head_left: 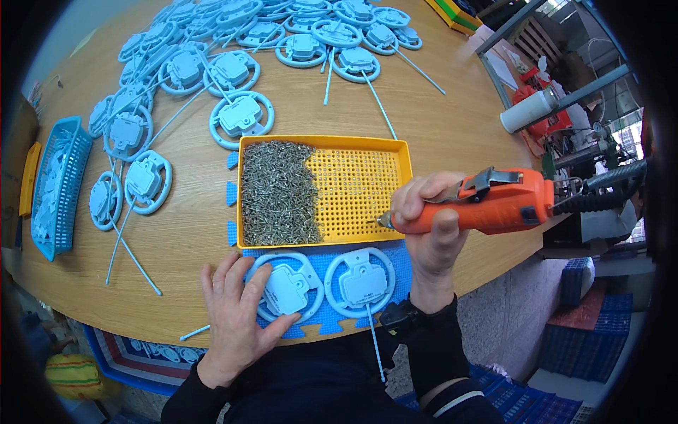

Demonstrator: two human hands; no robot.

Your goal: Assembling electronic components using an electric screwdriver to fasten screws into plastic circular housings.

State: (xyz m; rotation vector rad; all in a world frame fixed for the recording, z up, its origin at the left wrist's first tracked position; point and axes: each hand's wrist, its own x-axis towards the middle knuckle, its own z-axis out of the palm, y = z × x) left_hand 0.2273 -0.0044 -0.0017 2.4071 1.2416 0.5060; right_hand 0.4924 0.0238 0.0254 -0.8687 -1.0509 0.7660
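My right hand (436, 244) is wrapped round an orange electric screwdriver (494, 205), whose bit points left over the yellow tray (353, 143). Small silvery screws (279, 191) are heaped in the tray's left half. My left hand (236, 318) grips the left rim of a light-blue plastic wheel (286, 288), with its thumb at the bottom of the ring and its fingers at the upper left. Beside it, to the right, lies a second light-blue wheel (359, 281) with a thin rod hanging over the table edge. Both wheels rest on a blue foam mat (330, 321).
Many similar light-blue wheels with rods (240, 116) lie piled across the table's far and left parts. A blue basket (65, 191) of pale-blue pieces stands at the left. On the right are a metal frame (586, 99), a white roll (528, 111) and the screwdriver's coiled cable (593, 203).
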